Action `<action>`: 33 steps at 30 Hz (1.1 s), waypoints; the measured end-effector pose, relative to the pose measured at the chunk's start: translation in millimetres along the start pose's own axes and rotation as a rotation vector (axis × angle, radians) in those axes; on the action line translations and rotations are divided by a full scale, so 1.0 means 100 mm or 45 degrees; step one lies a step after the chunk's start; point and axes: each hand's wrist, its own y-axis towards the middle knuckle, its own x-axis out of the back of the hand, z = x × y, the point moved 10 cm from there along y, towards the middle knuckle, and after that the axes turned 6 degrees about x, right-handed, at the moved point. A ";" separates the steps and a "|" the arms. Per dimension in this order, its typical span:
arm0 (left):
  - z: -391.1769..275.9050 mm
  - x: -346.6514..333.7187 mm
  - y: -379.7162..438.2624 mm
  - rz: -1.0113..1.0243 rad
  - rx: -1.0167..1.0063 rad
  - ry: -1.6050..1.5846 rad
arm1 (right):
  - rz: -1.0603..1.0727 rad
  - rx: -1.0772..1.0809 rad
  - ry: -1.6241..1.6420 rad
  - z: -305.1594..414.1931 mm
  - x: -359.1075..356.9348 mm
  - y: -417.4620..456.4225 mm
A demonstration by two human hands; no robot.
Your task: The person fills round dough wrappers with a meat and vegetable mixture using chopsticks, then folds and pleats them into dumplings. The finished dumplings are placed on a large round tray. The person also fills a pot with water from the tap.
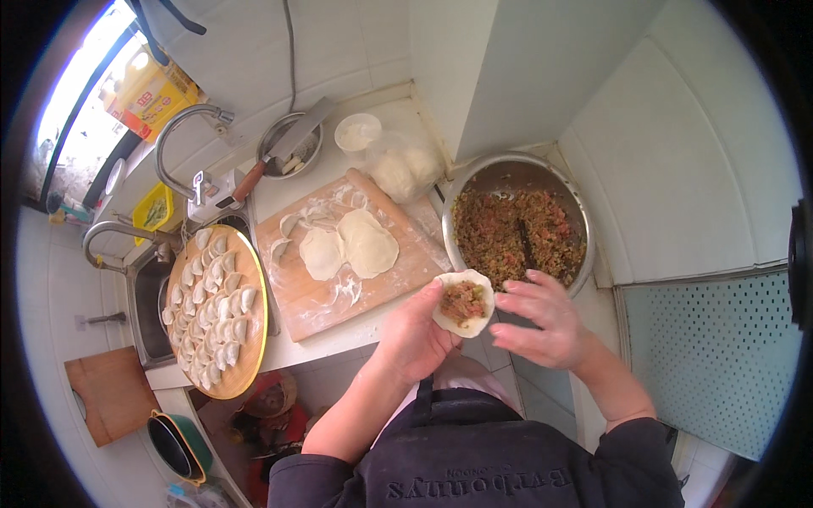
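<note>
A round dough wrapper (486, 303) with a mound of minced filling (463, 302) on it lies in my left hand (419, 330), the thumb on its rim. My right hand (540, 320) is just right of the wrapper, fingers apart and holding nothing. Beyond it a steel bowl (450, 238) holds more filling, with a dark utensil (524, 244) standing in it. Flat wrappers (368, 244) lie overlapping on the floured wooden board (317, 320), beside a few folded dough pieces (279, 249). Many shaped dumplings (219, 308) cover a round tray (251, 362) at the left.
A rolling pin (381, 197) lies along the board's far right edge. Behind it are bagged dough (406, 171), a small tub of flour (357, 132) and a steel bowl (262, 143) with a cleaver (298, 133) across it. The tray overlaps the sink (147, 305), near the faucet (168, 143).
</note>
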 end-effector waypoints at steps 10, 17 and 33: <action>0.05 -0.12 -0.13 0.046 -0.065 0.067 | -0.160 -0.062 0.347 -0.10 -0.14 0.14; 0.07 -0.11 -0.11 -0.006 -0.171 0.262 | -0.236 -0.249 0.502 -0.27 -0.20 0.26; -0.06 0.01 -0.20 -0.092 -0.211 0.080 | -0.213 -0.678 0.074 -0.80 0.24 -0.54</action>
